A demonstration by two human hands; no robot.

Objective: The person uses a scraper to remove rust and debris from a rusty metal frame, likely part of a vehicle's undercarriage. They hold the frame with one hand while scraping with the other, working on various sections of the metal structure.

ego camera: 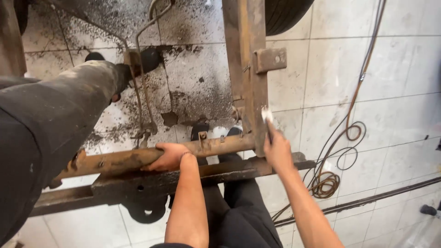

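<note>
- Overhead, a rusty frame stands over the tiled floor, its crossbar running left.
- Left hand rests on the crossbar, fingers curled over it.
- Right hand pinches a white-tipped brush against the frame's upright.

Floor: large pale square tiles with dark grout lines, heavily speckled and stained with black soot across the upper left. Lying on it: a thin brown cable in loose coils at right, trailing up to the top edge, and a long dark metal strip running diagonally at lower right.
</note>
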